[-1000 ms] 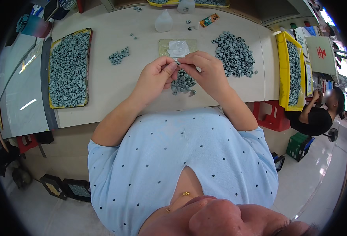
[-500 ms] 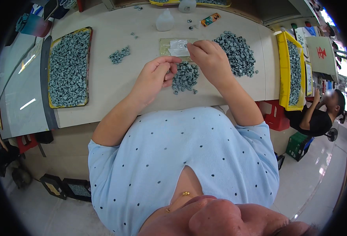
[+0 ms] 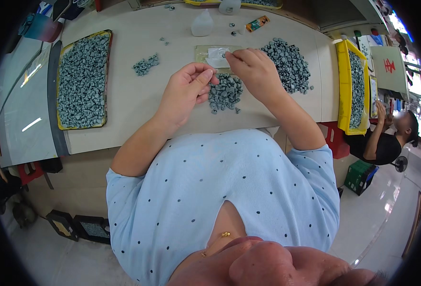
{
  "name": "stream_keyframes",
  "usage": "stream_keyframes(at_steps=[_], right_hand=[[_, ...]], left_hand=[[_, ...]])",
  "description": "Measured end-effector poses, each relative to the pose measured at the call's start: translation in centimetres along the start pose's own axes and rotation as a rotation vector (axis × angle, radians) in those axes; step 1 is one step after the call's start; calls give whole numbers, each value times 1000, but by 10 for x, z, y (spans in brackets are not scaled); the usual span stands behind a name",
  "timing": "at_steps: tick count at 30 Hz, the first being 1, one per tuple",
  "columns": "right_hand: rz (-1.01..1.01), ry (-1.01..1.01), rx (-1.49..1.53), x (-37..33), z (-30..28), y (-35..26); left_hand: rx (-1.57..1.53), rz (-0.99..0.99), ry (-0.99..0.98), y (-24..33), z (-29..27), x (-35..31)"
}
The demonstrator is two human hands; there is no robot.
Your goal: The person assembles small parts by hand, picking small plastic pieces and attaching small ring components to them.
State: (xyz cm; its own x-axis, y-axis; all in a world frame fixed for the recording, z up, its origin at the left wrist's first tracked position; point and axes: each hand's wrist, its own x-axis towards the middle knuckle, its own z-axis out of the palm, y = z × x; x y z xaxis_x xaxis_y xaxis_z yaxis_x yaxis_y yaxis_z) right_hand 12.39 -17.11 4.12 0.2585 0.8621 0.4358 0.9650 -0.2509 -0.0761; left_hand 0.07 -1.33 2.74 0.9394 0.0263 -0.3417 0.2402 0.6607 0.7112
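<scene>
Pinching a small piece over the pad, likely for control, the right hand faces a closed left hand, contents unclear.

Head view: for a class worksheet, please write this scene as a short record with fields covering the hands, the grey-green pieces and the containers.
Left hand: beside the middle pile; held piece, if any, too small to tell
Right hand: fingers by the white sheet; contact unclear
White sheet: on a yellowish pad
Right pile: grey-green pieces, right of the right hand
Small cluster: left of the left hand
Yellow-edged tray: left, covered with pieces
Yellow bin: far right, containing pieces
</scene>
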Motion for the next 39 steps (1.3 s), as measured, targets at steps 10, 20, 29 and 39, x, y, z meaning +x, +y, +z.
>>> stream_keyframes(at_steps=[10, 20, 29, 39], right_hand=[[959, 60, 1223, 7, -8, -24], [1014, 91, 1580, 5, -5, -26], [509, 209, 648, 4, 4, -38], [93, 317, 334, 9, 9, -48]], left_hand=[[17, 48, 41, 2, -3, -3], [38, 138, 45, 0, -5, -3], [-100, 0, 50, 2, -7, -6], [-68, -30, 26, 0, -10, -4]])
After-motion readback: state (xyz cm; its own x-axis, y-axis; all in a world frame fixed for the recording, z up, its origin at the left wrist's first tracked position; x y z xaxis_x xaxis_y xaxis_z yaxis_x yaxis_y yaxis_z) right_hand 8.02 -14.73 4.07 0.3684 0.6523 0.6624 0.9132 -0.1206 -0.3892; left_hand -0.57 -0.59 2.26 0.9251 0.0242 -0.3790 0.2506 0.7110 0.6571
